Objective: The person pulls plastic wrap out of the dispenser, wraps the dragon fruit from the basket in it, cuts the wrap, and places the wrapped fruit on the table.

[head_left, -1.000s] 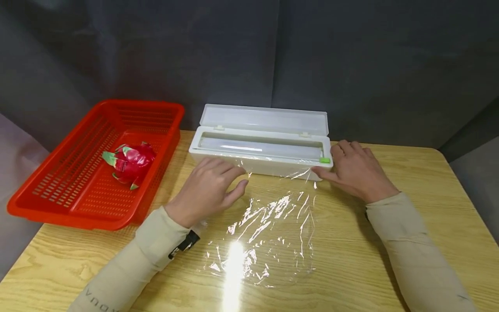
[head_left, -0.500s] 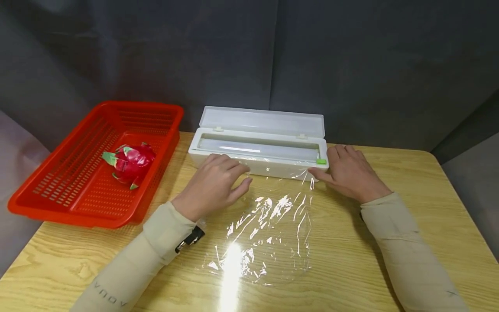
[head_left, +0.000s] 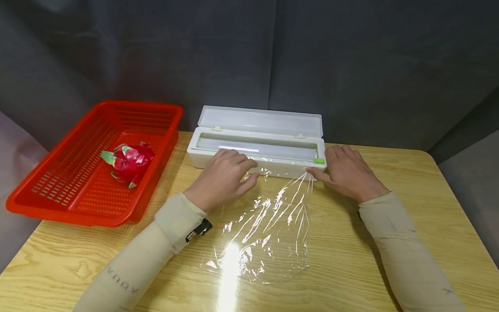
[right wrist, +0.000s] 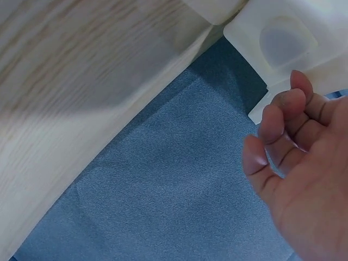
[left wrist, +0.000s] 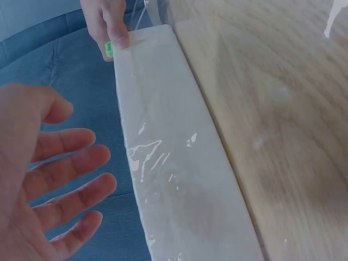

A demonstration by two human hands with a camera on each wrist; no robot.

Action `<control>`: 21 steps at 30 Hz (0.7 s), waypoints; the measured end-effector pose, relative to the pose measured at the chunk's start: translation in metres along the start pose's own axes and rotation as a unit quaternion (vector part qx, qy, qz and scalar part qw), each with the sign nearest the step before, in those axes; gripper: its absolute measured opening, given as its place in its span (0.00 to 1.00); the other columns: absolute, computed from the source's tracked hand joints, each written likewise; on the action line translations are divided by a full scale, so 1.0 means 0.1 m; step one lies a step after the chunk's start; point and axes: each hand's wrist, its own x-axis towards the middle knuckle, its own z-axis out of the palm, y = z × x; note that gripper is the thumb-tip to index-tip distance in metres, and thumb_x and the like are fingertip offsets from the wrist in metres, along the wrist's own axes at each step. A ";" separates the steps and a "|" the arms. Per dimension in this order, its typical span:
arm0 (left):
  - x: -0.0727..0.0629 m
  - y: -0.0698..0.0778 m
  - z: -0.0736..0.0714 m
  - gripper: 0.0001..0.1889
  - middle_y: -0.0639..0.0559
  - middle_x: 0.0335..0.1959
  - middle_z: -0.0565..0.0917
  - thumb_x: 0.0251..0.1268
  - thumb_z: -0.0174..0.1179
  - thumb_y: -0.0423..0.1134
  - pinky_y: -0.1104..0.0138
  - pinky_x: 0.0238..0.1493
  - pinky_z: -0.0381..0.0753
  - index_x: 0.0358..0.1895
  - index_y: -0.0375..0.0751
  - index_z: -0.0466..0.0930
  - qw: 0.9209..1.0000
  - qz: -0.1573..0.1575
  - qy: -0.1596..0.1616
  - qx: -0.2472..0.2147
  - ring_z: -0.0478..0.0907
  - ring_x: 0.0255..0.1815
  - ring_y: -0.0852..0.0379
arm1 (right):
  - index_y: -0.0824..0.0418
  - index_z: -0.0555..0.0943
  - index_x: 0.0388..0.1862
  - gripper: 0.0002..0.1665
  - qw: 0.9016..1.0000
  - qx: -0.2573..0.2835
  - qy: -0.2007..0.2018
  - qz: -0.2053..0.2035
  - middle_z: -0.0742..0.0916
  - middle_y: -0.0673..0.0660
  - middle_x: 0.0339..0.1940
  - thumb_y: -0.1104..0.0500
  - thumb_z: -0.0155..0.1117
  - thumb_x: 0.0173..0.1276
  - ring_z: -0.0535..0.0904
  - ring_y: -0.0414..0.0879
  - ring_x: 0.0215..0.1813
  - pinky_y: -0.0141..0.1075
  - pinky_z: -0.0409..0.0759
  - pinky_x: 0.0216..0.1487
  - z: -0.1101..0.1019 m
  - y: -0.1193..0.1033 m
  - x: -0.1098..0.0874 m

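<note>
A white cling film dispenser [head_left: 253, 133] stands at the table's back with its translucent lid [head_left: 261, 121] raised. Its film roll [head_left: 269, 149] lies inside, and a green slider [head_left: 319, 161] sits at the right front corner. Clear cling film [head_left: 269, 216] trails from the dispenser over its front onto the table, creased towards my right thumb. My right hand [head_left: 347, 173] holds the dispenser's right end, thumb on the film at the front, fingers along the end wall [right wrist: 283, 46]. My left hand [head_left: 224, 175] hovers before the front face, fingers spread and relaxed, holding nothing in the left wrist view.
A red plastic basket [head_left: 140, 208] stands at the left with a dragon fruit [head_left: 132, 162] inside. A dark cloth [head_left: 351, 69] hangs behind the wooden table [head_left: 370, 277]. Light glares off the table near the film.
My left hand has moved right and slightly up along the dispenser's front. Creases in the film have tightened towards my right thumb. My right hand keeps its place on the dispenser's end.
</note>
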 end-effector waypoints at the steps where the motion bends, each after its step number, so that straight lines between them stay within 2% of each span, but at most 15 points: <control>1: 0.02 0.00 0.01 0.15 0.52 0.44 0.92 0.75 0.57 0.48 0.57 0.56 0.82 0.49 0.45 0.89 1.000 0.001 0.002 -0.001 0.87 0.50 0.50 | 0.68 0.75 0.49 0.36 1.000 0.000 -0.002 0.001 0.83 0.65 0.44 0.33 0.58 0.74 0.76 0.59 0.46 0.50 0.72 0.42 0.00 0.00 0.00; 5: 0.09 -0.01 0.06 0.14 0.53 0.43 0.92 0.75 0.57 0.46 0.58 0.53 0.81 0.47 0.45 0.89 1.000 0.009 0.009 -0.003 0.86 0.47 0.51 | 0.68 0.76 0.51 0.37 1.000 0.006 -0.009 0.003 0.83 0.66 0.47 0.33 0.57 0.74 0.77 0.60 0.48 0.52 0.72 0.44 -0.01 0.00 -0.01; 9: 0.17 -0.02 0.08 0.13 0.52 0.43 0.91 0.74 0.57 0.46 0.58 0.55 0.81 0.46 0.45 0.89 1.000 0.015 0.009 -0.005 0.85 0.48 0.50 | 0.69 0.76 0.53 0.37 1.000 0.016 -0.011 0.004 0.83 0.68 0.51 0.33 0.57 0.75 0.77 0.62 0.52 0.54 0.73 0.48 -0.02 0.00 -0.01; 15: 0.31 0.00 0.11 0.15 0.51 0.48 0.91 0.76 0.56 0.47 0.56 0.63 0.81 0.49 0.44 0.88 1.000 0.028 -0.008 0.002 0.85 0.56 0.49 | 0.69 0.76 0.54 0.37 1.000 0.015 -0.010 0.007 0.84 0.68 0.50 0.34 0.58 0.75 0.77 0.62 0.52 0.56 0.75 0.50 -0.02 0.00 0.00; 21: 0.44 0.06 0.14 0.15 0.51 0.49 0.91 0.76 0.56 0.47 0.56 0.64 0.81 0.50 0.45 0.88 0.999 0.034 -0.021 0.011 0.85 0.58 0.49 | 0.67 0.76 0.49 0.34 1.000 0.012 -0.005 0.009 0.83 0.65 0.44 0.35 0.59 0.74 0.76 0.60 0.47 0.51 0.73 0.45 -0.01 0.00 0.00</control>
